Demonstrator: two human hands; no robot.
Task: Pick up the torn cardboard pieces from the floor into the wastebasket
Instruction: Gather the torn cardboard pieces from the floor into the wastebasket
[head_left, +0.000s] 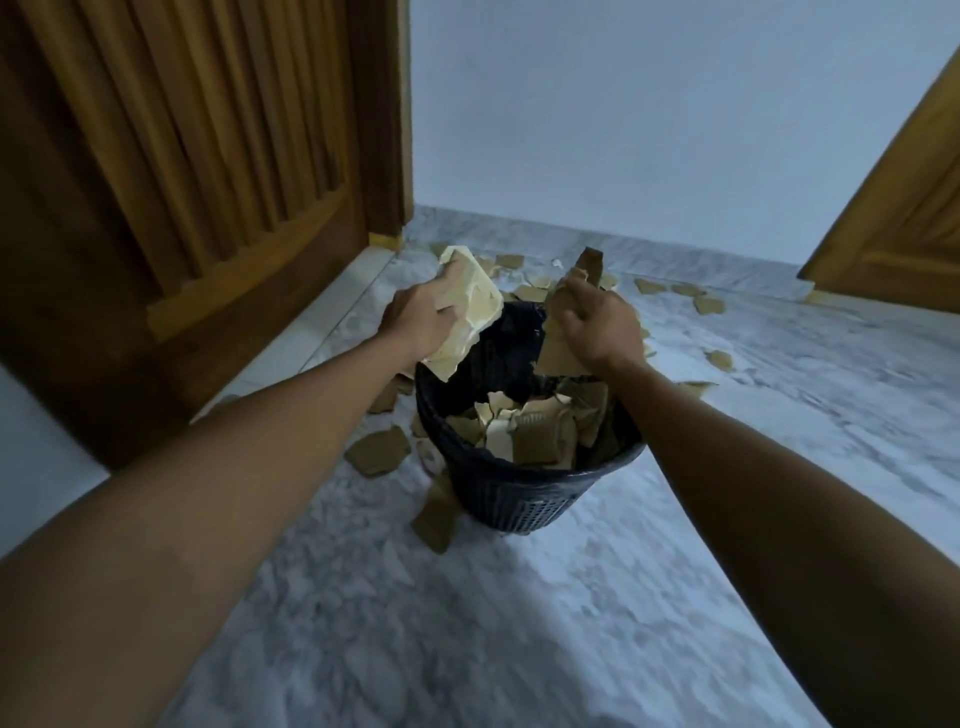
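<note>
Black mesh wastebasket (519, 499) stands on the marble floor (519, 623), partly filled with torn cardboard scraps (530, 431); we can't see how deep the pile goes. Our left hand (421, 322) grips a pale cardboard piece (467, 306) over the far-left rim. Our right hand (602, 332) has fingers curled round a brown cardboard piece (566, 332) over the far-right rim. Loose pieces (379, 451) lie on the floor beside and beyond the basket. Far ones are too small to count.

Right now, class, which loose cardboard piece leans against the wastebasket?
The brown cardboard piece propped against the wastebasket, at its lower left; the others lie flat.
</note>
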